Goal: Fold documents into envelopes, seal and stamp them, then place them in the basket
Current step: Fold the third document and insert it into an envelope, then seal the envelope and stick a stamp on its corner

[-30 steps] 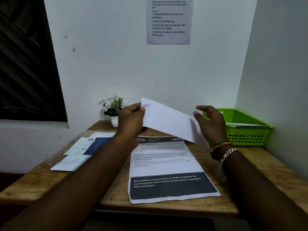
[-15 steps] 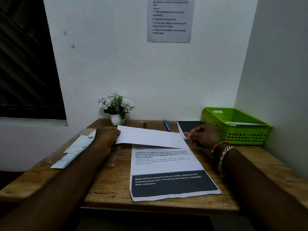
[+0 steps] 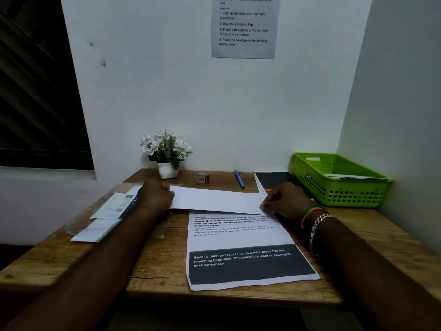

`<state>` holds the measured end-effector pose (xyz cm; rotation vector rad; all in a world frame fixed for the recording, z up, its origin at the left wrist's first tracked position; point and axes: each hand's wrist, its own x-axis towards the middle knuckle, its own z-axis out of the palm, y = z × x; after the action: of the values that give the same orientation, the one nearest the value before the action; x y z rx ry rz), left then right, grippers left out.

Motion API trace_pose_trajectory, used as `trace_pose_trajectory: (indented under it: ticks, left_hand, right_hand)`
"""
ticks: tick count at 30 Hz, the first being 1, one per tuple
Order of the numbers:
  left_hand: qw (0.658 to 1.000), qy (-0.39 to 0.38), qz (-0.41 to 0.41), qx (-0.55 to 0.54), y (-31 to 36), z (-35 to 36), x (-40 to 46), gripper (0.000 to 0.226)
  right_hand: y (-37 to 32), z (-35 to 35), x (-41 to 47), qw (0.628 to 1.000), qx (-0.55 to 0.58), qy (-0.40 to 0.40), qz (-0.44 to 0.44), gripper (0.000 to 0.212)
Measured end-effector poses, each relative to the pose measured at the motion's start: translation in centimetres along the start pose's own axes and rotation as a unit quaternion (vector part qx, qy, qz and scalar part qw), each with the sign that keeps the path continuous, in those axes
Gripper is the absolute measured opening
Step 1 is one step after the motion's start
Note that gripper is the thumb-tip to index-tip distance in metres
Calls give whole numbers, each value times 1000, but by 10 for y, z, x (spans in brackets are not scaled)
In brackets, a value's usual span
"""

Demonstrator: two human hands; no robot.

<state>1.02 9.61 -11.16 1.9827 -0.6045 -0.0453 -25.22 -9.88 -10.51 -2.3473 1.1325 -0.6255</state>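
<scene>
While raised a second ago, white rectangular folded paper (image 3: 214, 199) now lies low over printed document sheet (image 3: 241, 247) on wooden tabletop (image 3: 155, 271). Left hand (image 3: 156, 195) grips left edge, right hand (image 3: 284, 201) fingers pinch right edge. Green perforated plastic basket (image 3: 338, 185) near right.

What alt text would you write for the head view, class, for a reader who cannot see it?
Both hands, left hand and right hand, hold a folded white sheet over a printed document on a wooden desk; a green basket sits at right.
</scene>
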Motion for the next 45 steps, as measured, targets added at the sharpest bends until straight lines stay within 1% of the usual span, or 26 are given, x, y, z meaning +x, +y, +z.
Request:
trace_pose_trajectory:
  ticks: [3, 5, 7, 9, 11, 13, 15, 17, 18, 20, 22, 24, 25, 26, 28, 29, 31, 34, 37, 39, 41, 44, 45]
  left_hand:
    - [1000, 0, -2, 10, -1, -5, 4, 12]
    - [999, 8, 3, 40, -3, -8, 3, 13]
    - [992, 17, 1, 125, -5, -10, 0, 16]
    - [977, 25, 1, 210, -5, -10, -7, 20]
    - [969, 25, 19, 243, -4, -8, -11, 17]
    - [966, 18, 32, 257, -3, -5, -11, 13]
    - [962, -6, 40, 269, 1, -4, -12, 14]
    - [952, -22, 52, 301, 6, -4, -12, 16]
    - [945, -26, 63, 319, 9, -3, -11, 18]
    - [937, -19, 90, 336, 19, -3, -6, 22]
    - [941, 6, 113, 318, 29, 0, -2, 23]
    - [957, 24, 135, 257, 32, 7, 0, 13]
    - [963, 20, 143, 227, 29, 13, 1, 5]
    - [967, 12, 148, 205, 24, 20, 0, 4]
    - [966, -11, 161, 201, 14, 30, 2, 5]
    - [964, -20, 166, 206, 9, 32, 4, 6]
    - [965, -35, 167, 200, 7, 32, 6, 6]
    - [964, -38, 177, 193, 2, 33, 14, 11]
    - [964, -39, 176, 196, 0, 32, 19, 15]
    - [965, -46, 174, 191, 1, 30, 19, 18]
    - [968, -43, 178, 174, 3, 28, 17, 24]
    - [973, -12, 210, 98, 7, 26, 16, 33]
    - [973, -6, 221, 65, 10, 26, 17, 40]
  right_hand:
    - [-3, -1, -1, 1000, -11, -9, -25, 14]
    - [-4, -1, -2, 999, -24, -15, -28, 19]
    - [-3, -1, -1, 999, -28, -18, -26, 19]
    - [-3, -2, 0, 999, -27, -23, -26, 16]
    - [-3, -1, 0, 999, -29, -24, -27, 14]
    - [-3, -1, 1, 999, -30, -24, -27, 14]
    - [-3, -2, 1, 999, -27, -29, -31, 14]
    - [-1, -1, 0, 998, -23, -38, -34, 14]
    - [0, 0, 0, 999, -18, -33, -38, 15]
    - [-3, 1, 3, 998, 13, 12, -63, 16]
    - [-16, -1, 11, 991, 31, 70, -107, 16]
    - [-44, -2, 29, 985, 11, 82, -153, 16]
    - [-59, 1, 39, 983, 3, 68, -170, 14]
    - [-74, 4, 49, 983, -4, 48, -180, 11]
    - [-97, 21, 74, 982, -32, 7, -186, 4]
    - [-107, 33, 86, 981, -60, -11, -186, 4]
    - [-120, 58, 107, 974, -125, -40, -187, 15]
    - [-131, 92, 129, 968, -168, -42, -179, 25]
    - [-129, 115, 136, 965, -202, -27, -162, 25]
    - [-124, 119, 139, 969, -191, -14, -158, 21]
    - [-119, 112, 138, 976, -141, -18, -164, 18]
    - [-111, 86, 118, 976, -53, -43, -209, 13]
    - [-107, 76, 107, 972, -29, -56, -226, 11]
